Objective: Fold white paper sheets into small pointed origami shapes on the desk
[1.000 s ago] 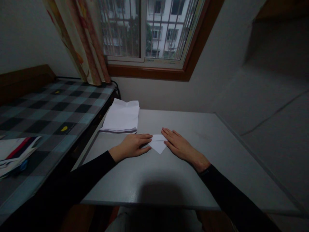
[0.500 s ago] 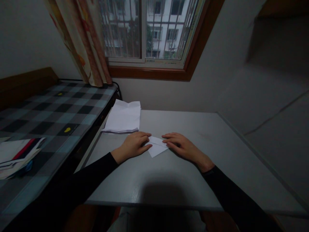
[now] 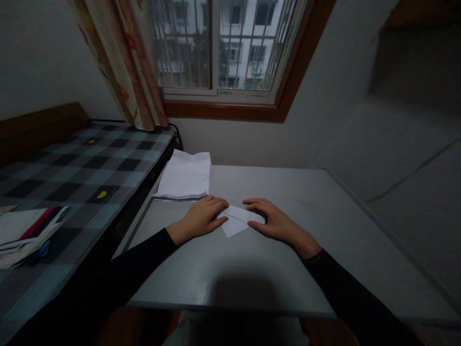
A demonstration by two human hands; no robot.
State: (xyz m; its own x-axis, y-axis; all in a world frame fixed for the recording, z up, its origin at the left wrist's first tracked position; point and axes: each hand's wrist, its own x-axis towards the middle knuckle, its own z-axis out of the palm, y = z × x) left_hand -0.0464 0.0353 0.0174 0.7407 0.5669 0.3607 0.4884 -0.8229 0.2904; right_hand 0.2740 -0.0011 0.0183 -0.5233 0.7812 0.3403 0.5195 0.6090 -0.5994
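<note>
Head cam: left hand (image 3: 201, 217) lies loose, nothing clamped, its fingertips pressing the folded paper (image 3: 235, 224). Right hand (image 3: 274, 221) is arched, grip spread wide, fingertips on the same paper. It's flat on the worktop (image 3: 252, 274), near the paper stack (image 3: 185, 177), just right of it.

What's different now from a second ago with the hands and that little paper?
The right hand has risen from lying flat into an arch over the paper. The paper has turned a little, so more of it shows between the hands. The left hand still presses its left end. The stack on the table has not moved.
</note>
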